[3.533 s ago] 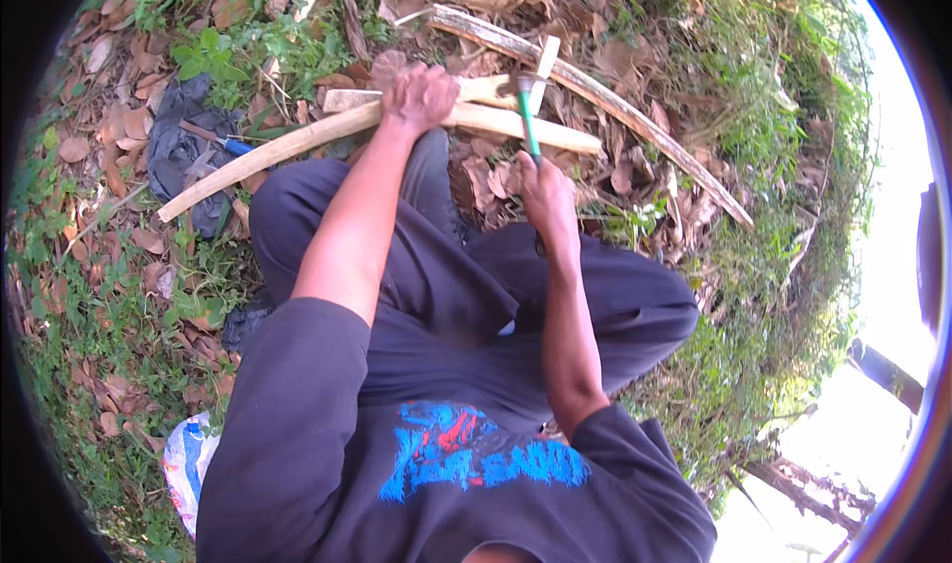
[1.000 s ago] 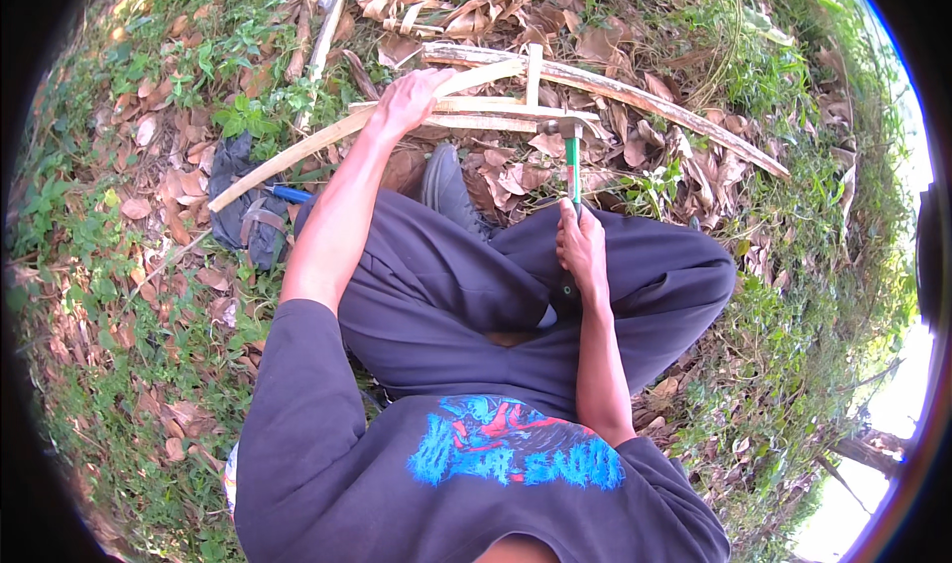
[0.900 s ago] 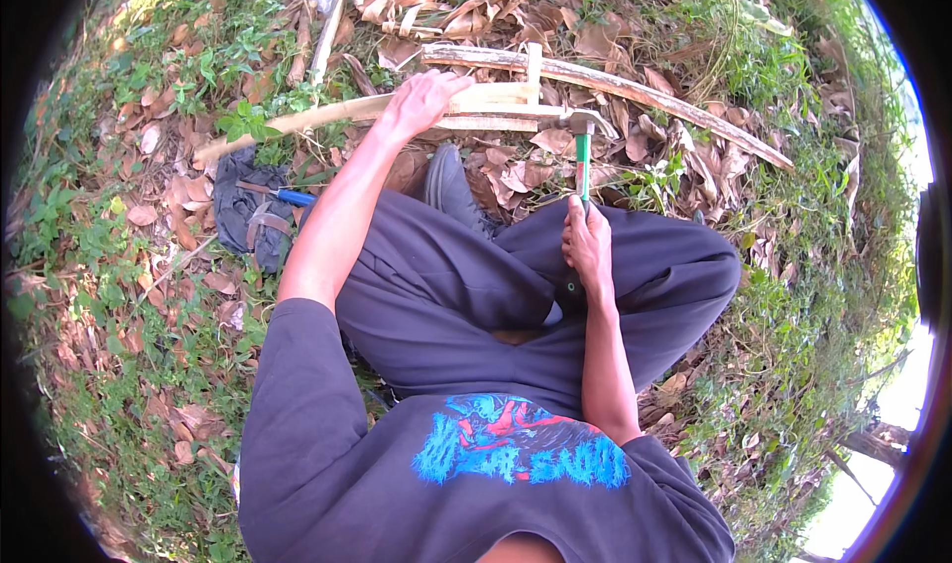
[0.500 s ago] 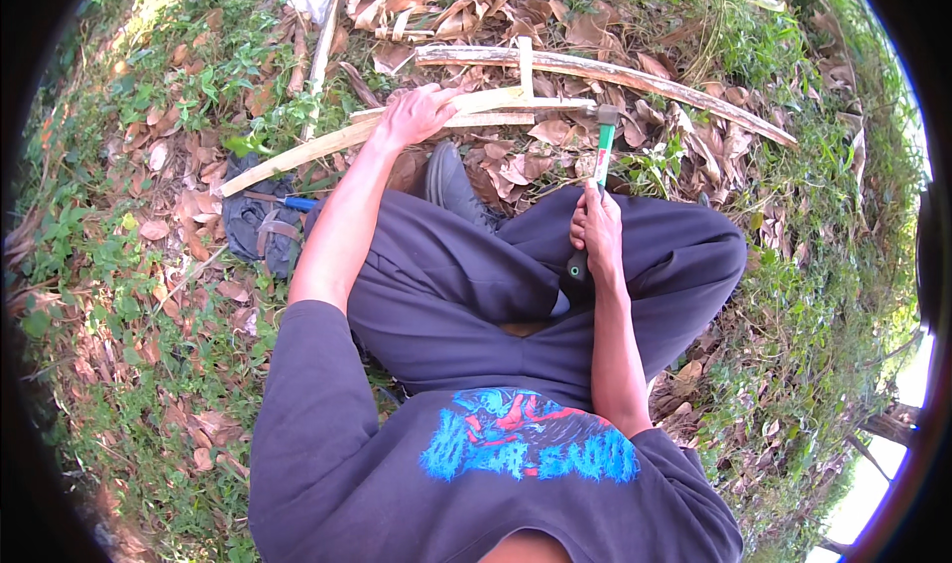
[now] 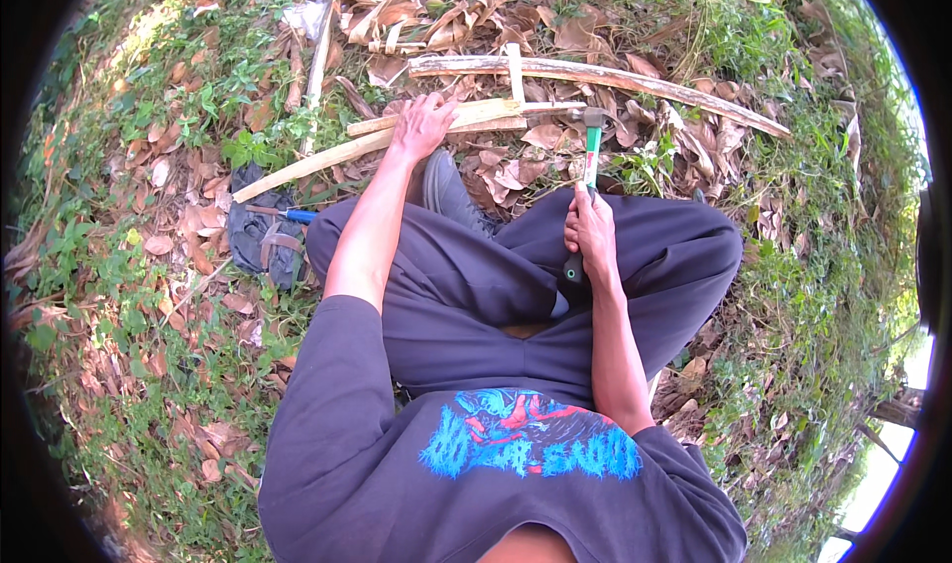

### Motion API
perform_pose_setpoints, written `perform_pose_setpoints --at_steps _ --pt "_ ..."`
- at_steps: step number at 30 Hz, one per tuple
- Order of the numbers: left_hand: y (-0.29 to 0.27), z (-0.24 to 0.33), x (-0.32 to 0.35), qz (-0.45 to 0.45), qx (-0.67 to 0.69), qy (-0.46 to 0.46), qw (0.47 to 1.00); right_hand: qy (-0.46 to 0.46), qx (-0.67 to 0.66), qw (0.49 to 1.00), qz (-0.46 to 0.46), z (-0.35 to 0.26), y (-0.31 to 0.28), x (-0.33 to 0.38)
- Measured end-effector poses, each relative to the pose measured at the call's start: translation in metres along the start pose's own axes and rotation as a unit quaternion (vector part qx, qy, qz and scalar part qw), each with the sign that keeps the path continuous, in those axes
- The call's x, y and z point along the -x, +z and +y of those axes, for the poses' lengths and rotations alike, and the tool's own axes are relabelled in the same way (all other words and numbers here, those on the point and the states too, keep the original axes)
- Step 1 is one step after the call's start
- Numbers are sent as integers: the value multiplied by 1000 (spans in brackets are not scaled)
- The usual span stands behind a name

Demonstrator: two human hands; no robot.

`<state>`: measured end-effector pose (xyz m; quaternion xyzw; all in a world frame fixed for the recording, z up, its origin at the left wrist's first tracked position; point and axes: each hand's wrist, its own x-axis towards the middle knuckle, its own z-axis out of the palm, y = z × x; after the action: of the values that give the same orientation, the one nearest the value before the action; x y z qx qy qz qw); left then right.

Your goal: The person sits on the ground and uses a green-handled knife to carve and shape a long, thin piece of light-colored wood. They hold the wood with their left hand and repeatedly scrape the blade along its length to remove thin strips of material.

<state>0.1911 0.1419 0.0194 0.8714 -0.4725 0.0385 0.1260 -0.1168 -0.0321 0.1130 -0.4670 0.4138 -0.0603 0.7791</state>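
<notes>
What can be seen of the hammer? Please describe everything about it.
The hammer has a grey, metallic-looking head and a green handle with a pale and red patch, ending in a black butt with a small green-ringed spot. The right hand's grip closes around its lower part, the butt showing below. It points toward the picture's top, its head by the right end of a thin wooden strip; whether they touch is unclear.

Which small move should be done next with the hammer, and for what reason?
Probably a light tap on the right end of the thin strip: the right hand holds the hammer with its head beside that end, while the left hand rests on the curved pale strip.
</notes>
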Motion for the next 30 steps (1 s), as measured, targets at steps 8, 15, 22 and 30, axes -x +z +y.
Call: perform_pose_setpoints --at_steps 8,15,22,30 --pt "5 3 -6 84 -25 40 995 4 8 1000 1 2 0 -3" --pt "8 2 -4 57 -22 -3 998 1 15 1000 -5 1 3 -4" --pt "-14 4 0 -78 0 -25 997 -4 15 1000 -5 -1 3 -1" --pt "-9 4 -6 -76 17 22 997 -1 28 1000 9 -3 3 -2"
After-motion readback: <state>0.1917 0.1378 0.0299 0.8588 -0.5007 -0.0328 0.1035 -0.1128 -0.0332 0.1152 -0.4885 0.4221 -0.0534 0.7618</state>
